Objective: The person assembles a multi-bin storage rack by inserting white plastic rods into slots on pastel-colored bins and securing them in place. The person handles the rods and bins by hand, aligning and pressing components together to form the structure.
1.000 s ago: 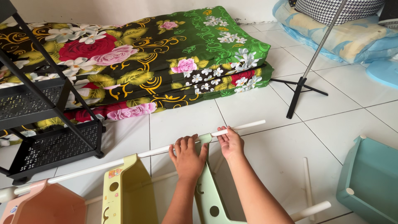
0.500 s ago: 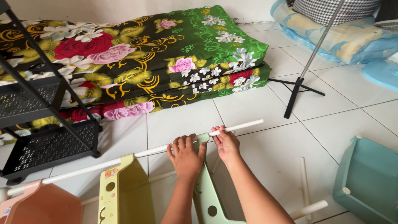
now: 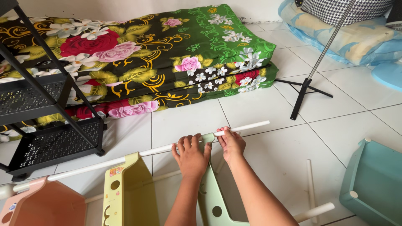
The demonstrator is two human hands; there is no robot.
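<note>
A long white rod (image 3: 159, 149) runs from lower left to right through the corners of three plastic shelf trays: a pink tray (image 3: 42, 207), a yellow tray (image 3: 125, 192) and a pale green tray (image 3: 211, 196). My left hand (image 3: 191, 155) grips the top corner of the green tray where the rod passes through. My right hand (image 3: 231, 143) pinches the rod just to the right of that corner. The rod's free end (image 3: 261, 124) sticks out past my right hand.
A folded floral mattress (image 3: 167, 54) lies ahead. A black metal rack (image 3: 46, 121) stands at the left. A black tripod stand (image 3: 307, 86) is at the right, a teal tray (image 3: 370, 184) at lower right, and loose white rods (image 3: 310, 188) lie on the tiled floor.
The hands and rod have stayed in almost the same place. The green tray's corner has shifted slightly along the rod.
</note>
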